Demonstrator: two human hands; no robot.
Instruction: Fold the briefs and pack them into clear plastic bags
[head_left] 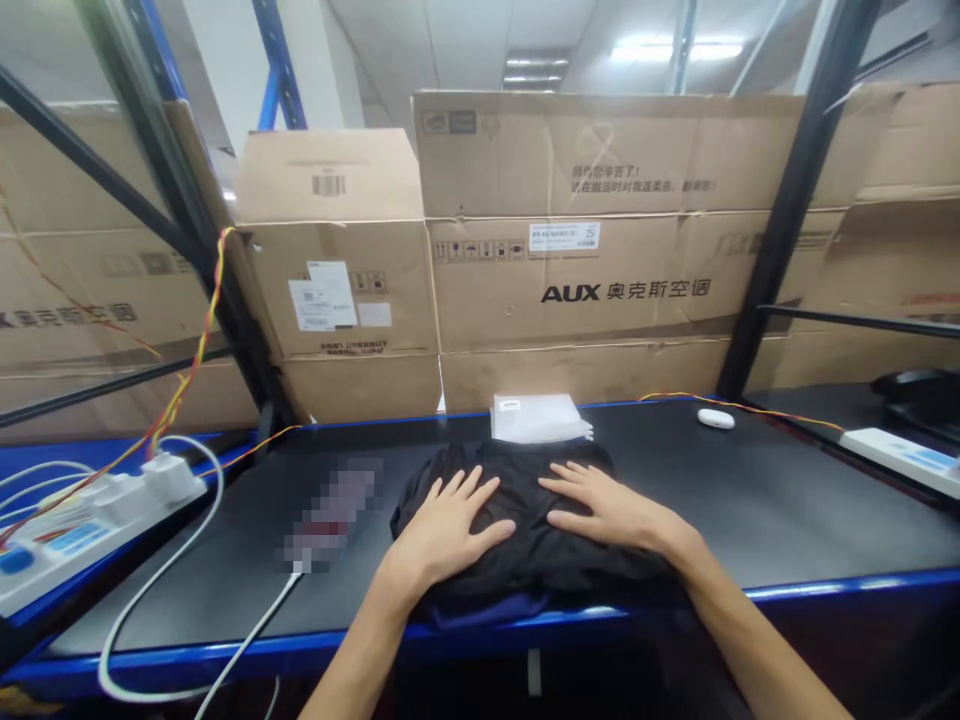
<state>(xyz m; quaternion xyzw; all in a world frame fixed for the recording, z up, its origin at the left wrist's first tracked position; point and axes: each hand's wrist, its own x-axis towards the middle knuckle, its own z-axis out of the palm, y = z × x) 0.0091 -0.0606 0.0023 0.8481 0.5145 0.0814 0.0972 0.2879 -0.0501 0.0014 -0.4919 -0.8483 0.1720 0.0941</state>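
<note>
Black cloth [525, 540]: bunched at front edge of table [787, 500], centre.
Left hand [446, 530]: laid flat on cloth, fingers spread, nothing gripped.
Right hand [607, 505]: same, flat & open on cloth, just beside left.
Plastic bags [536, 415]: stacked behind cloth, touching it.
Power strip [97, 505]: seen far left w/ white cable [150, 600].
Boxes [570, 240]: cardboard, stacked along back.

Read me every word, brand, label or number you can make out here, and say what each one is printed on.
"AUX 奥克斯空调": on the big cardboard box behind the table.
White sticker on that box: too small to read.
Top line of print on that box: too blurred.
Shipping label and barcode on the smaller box: unreadable.
Left box: print too blurred.
Black garment under the left hand and right hand: no text.
</note>
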